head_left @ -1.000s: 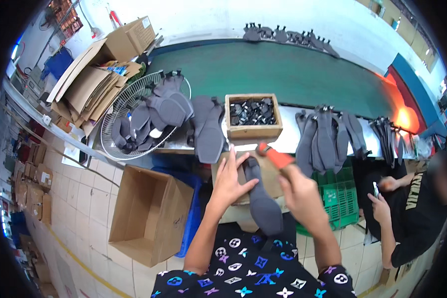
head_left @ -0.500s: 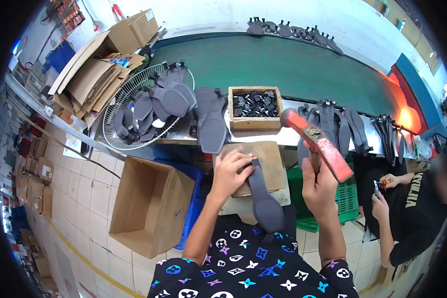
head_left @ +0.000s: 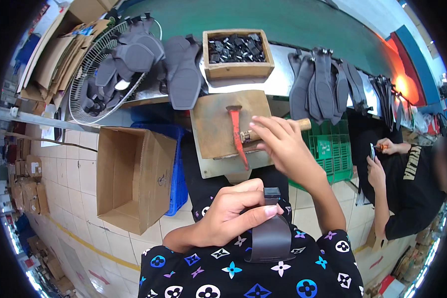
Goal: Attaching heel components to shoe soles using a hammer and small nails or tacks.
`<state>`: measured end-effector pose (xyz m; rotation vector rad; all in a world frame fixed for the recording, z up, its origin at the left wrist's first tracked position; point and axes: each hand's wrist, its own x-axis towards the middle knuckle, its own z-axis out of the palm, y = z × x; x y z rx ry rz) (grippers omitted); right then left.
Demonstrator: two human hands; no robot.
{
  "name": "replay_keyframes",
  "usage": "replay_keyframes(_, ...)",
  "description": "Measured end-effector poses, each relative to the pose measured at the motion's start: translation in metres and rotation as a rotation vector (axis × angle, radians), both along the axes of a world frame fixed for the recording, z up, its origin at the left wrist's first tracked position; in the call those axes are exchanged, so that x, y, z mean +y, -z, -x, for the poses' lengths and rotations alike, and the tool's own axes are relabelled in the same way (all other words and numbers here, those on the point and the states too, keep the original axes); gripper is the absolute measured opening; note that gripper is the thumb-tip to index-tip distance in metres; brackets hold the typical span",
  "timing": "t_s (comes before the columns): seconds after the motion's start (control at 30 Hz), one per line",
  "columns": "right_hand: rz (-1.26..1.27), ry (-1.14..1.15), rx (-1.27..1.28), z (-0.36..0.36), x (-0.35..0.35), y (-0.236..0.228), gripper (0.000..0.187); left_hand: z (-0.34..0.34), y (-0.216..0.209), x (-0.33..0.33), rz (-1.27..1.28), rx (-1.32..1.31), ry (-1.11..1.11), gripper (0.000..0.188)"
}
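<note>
My left hand is closed around the heel end of a dark grey shoe sole, held low against my patterned shirt. A small black heel block juts up beside the thumb. My right hand is over the wooden handle of a hammer, its fingers stretched out and not wrapped round it. The hammer's red head rests on a worn brown pad on a pale stand. My right thumb is hidden.
Beyond the pad stands a wooden box of small black parts. Grey soles lie left of it, more soles right. A wire basket, cardboard box and green crate are around. Another person sits at right.
The raised hammer has come down onto the pad and my right fingers have opened. My left hand has drawn the sole off the pad toward my body and turned it heel up.
</note>
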<state>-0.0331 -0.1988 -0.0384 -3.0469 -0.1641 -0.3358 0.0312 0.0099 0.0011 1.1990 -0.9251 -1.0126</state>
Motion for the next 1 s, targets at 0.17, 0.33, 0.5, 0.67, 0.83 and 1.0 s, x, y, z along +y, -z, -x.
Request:
replay_keyframes(0.17,-1.814,-0.292,0.103,0.036,0.035,-0.009,0.043,0.008,0.003,-0.004,-0.096,0.225,0.110,0.024)
replay_keyframes(0.33,-2.152,-0.178,0.035,0.048,0.055,-0.009,0.060,0.009,-0.005,-0.012,-0.045,0.158,0.233,0.027)
replay_keyframes(0.5,-2.082,-0.154,0.151,0.059,0.049,-0.008,0.063,0.025,0.001,-0.011,-0.119,0.562,0.228,0.029)
replay_keyframes(0.67,-2.137,-0.250,0.084,0.062,0.050,-0.002,0.065,0.028,0.004,-0.018,-0.131,0.692,0.331,0.032)
replay_keyframes(0.83,-2.215,-0.286,0.078,0.063,0.049,-0.009,0.060,0.035,0.005,-0.021,-0.028,0.735,0.384,0.032)
replay_keyframes(1.0,-2.163,-0.363,-0.060,0.060,0.058,-0.011,0.055,0.036,0.015,-0.016,0.015,0.592,0.434,0.030)
